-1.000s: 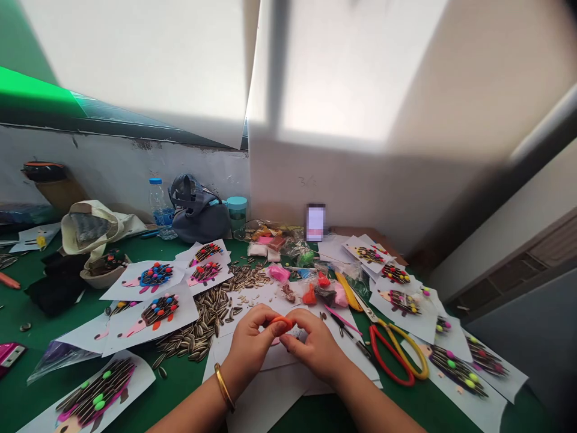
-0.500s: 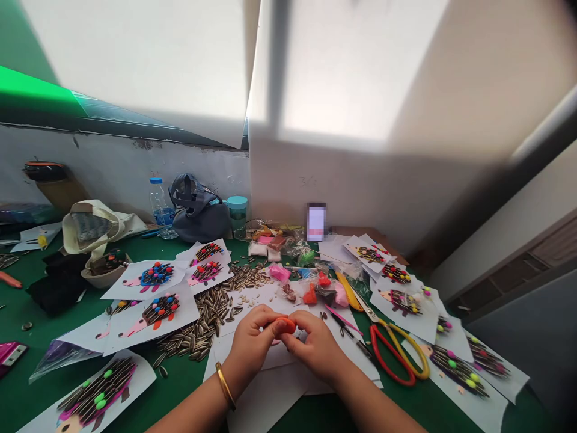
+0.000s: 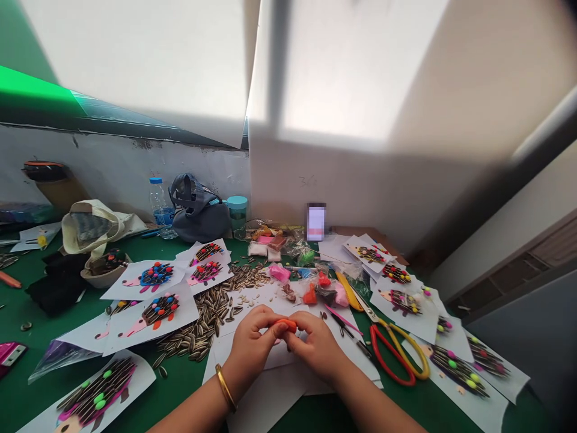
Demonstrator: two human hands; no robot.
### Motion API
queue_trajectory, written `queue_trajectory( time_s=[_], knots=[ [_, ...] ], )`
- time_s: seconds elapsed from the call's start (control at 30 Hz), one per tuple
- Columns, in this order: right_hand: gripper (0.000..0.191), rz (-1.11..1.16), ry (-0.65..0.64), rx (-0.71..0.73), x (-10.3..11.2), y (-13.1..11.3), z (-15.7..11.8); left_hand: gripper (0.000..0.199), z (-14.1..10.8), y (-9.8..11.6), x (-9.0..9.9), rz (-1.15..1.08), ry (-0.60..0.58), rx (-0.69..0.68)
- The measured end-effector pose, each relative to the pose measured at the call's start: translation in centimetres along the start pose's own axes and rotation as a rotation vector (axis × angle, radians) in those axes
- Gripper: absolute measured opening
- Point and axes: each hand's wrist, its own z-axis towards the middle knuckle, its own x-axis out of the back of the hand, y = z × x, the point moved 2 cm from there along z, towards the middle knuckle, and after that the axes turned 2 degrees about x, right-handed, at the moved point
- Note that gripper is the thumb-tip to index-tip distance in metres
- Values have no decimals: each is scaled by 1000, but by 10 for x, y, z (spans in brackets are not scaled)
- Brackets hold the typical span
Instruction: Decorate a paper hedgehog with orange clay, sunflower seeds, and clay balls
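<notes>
Both hands meet over white paper [image 3: 279, 385] in front of me. My left hand [image 3: 256, 334], with a gold bangle [image 3: 225, 388] at its wrist, pinches one side of a lump of orange modelling clay [image 3: 287, 325]. The other side is pinched by my right hand [image 3: 311, 338]. Part of the clay is hidden by the fingertips. Beyond the hands lie bagged clay lumps, among them a pink one [image 3: 279, 273] and a red-orange one [image 3: 310, 294]. Sunflower seeds [image 3: 198, 322] are heaped left of my left hand.
Scissors [image 3: 392, 352] with red and yellow handles and a yellow cutter [image 3: 348, 290] lie at right. Hedgehog pictures made with seeds [image 3: 155, 275] flank both sides. A phone [image 3: 316, 222] leans on the wall. A bottle [image 3: 161, 210] and a dark bag [image 3: 201, 213] stand at back left.
The fingers have shifted slightly around the orange clay, which looks a little flatter and wider between them. Everything else stays in place.
</notes>
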Motion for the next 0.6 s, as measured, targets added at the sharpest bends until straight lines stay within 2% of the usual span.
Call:
queue_trajectory(
  time_s=[0.13,0.23,0.37,0.6],
  knots=[
    [23,104,12,13,2,4,1,29,-2,2,0,-20,-30,11],
    [20,32,16,12,2,5,0,40,-3,3,1,34,-10,-23],
    [15,-52,-8,14,-2,2,-2,20,-2,2,-1,58,-26,-12],
    [20,129,-22,22,2,1,1,26,-2,1,0,-17,-18,-1]
  ],
)
